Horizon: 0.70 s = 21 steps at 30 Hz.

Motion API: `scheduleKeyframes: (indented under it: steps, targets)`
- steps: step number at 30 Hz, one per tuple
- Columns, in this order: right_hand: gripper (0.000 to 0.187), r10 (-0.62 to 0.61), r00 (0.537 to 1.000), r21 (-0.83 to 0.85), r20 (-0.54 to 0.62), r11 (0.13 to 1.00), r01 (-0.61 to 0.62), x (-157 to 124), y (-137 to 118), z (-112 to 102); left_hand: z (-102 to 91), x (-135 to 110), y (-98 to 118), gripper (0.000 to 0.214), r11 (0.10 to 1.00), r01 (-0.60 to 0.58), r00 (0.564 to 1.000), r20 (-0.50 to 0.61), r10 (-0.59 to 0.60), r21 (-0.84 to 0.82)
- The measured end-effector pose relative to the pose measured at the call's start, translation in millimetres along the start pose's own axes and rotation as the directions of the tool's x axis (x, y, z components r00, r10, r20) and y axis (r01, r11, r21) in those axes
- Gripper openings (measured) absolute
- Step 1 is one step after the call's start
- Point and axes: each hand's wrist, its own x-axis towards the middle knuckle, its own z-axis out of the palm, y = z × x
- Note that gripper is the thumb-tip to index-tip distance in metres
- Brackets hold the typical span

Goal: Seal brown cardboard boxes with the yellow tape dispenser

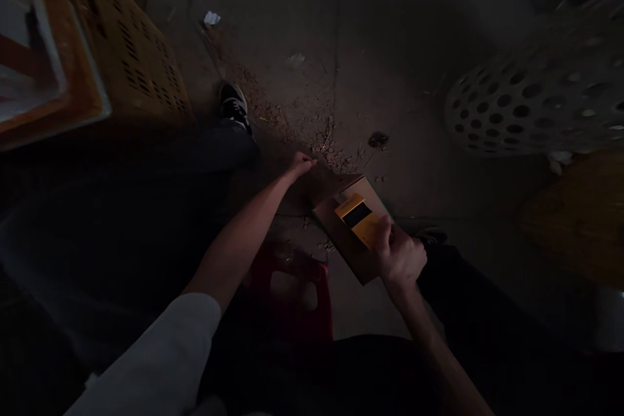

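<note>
My right hand grips the lower end of a yellow box with a black panel on its face. The box lies on a flat piece of brown cardboard, which my right hand also presses near its edge. My left hand hangs low with curled fingers, just beyond the cardboard's upper corner, above a patch of brown debris on the floor. Nothing shows clearly in its fingers. A white sleeve covers my upper left arm.
A red plastic stool stands below my arms. A black and white sneaker rests on the concrete floor at left. A slotted yellow crate sits upper left, a perforated metal bin right, and a scrap of white paper lies further out.
</note>
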Motion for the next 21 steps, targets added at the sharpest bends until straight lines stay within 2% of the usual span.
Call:
scheduleKeyframes:
  steps: [7,13,16,21]
  targets:
    - [0.061,0.0,1.0,-0.012,-0.015,1.0,0.0,0,4,5,27.8,-5,-26,0.026,0.999,0.024,0.989,0.146,-0.028,0.028]
    - [0.061,-0.011,1.0,-0.003,-0.015,1.0,0.011,3,6,7,40.7,-6,-44,0.032,0.999,-0.021,0.943,0.332,0.03,-0.03]
    - [0.059,0.004,1.0,-0.002,-0.028,1.0,-0.004,4,6,7,46.9,-6,-45,0.037,1.0,-0.017,0.928,0.371,0.024,-0.021]
    - [0.064,-0.019,0.998,-0.018,-0.054,1.0,0.018,4,7,10,47.9,-6,-39,0.035,1.0,-0.013,0.936,0.353,0.005,0.02]
